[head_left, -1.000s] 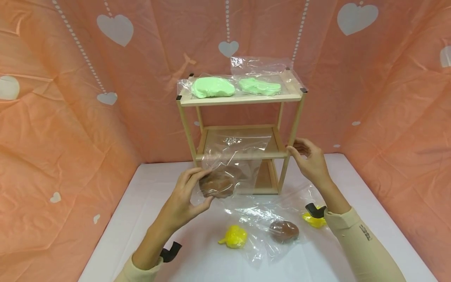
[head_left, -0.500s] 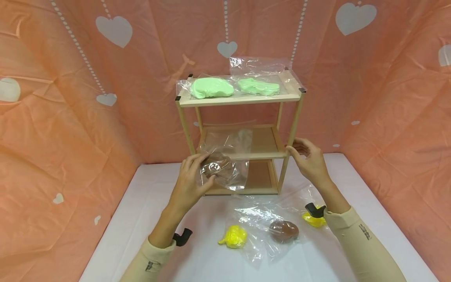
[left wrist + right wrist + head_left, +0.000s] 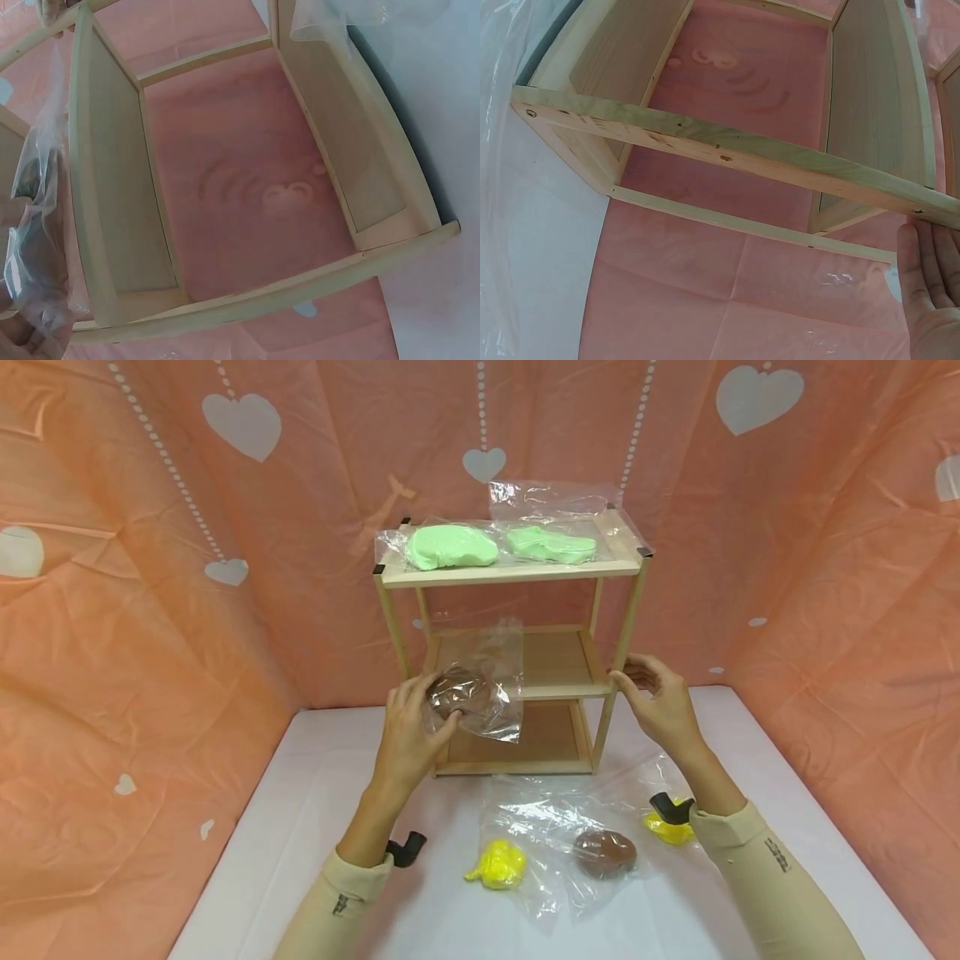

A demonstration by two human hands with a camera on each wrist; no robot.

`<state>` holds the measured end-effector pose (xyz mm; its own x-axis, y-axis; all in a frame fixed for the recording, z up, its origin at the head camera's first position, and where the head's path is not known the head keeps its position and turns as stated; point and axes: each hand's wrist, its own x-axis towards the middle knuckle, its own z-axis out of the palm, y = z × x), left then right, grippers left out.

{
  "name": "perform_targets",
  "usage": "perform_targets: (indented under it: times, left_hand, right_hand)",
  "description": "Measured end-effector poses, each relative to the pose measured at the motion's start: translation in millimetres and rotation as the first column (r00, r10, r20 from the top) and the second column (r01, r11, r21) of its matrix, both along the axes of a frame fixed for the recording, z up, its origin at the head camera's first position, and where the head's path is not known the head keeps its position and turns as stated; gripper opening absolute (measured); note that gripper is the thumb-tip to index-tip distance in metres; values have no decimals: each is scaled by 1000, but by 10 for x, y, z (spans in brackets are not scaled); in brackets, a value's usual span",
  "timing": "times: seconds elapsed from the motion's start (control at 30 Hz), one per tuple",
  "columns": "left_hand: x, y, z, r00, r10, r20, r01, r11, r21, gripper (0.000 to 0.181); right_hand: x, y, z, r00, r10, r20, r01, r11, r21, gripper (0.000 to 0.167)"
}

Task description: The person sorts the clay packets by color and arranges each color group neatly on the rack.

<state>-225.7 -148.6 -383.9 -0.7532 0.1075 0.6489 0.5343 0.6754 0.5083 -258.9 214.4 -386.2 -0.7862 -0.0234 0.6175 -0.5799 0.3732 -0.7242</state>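
In the head view my left hand (image 3: 408, 727) grips a clear plastic bag with a brown lump (image 3: 459, 691) inside, thumb in front. It is held before the left front of a wooden shelf rack (image 3: 525, 768), level with the middle shelf's front edge. The left wrist view shows the bag (image 3: 41, 255) at the left, beside that shelf. My right hand (image 3: 663, 706) holds the rack's right front post at middle-shelf height, thumb at the front. In the right wrist view its fingers (image 3: 930, 262) reach the post; the thumb is out of sight.
Two bagged pale-green pieces, one left (image 3: 452, 546) and one right (image 3: 553, 544), lie on the top shelf. On the white table, in front of the rack, are a brown lump (image 3: 604, 852) in clear plastic and yellow pieces left (image 3: 501, 864) and right (image 3: 667, 829).
My left hand has lifted the bag with the brown lump from near the lower shelf up to the middle shelf's front edge. The right hand stays at the post.
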Motion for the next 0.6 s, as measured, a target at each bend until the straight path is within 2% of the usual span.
perform_targets:
  times: [0.2,0.43,0.53,0.6]
  left_hand:
    - [-50,39,-25,999,8,-47,-7,1000,29,55]
    - [-19,106,-67,999,30,-17,-29,995,97,39]
    - [-8,133,-81,998,64,-27,-61,993,100,35]
    - [-3,151,-90,992,114,-54,-110,991,76,31]
  right_hand:
    - [-8,-1,-18,1000,-5,-4,5,1000,3,25]
    - [-26,7,-38,1000,-5,-9,5,1000,5,26]
    - [-23,6,-40,1000,-8,-10,8,1000,9,26]
    - [-20,4,-41,1000,-8,-10,8,1000,9,26]
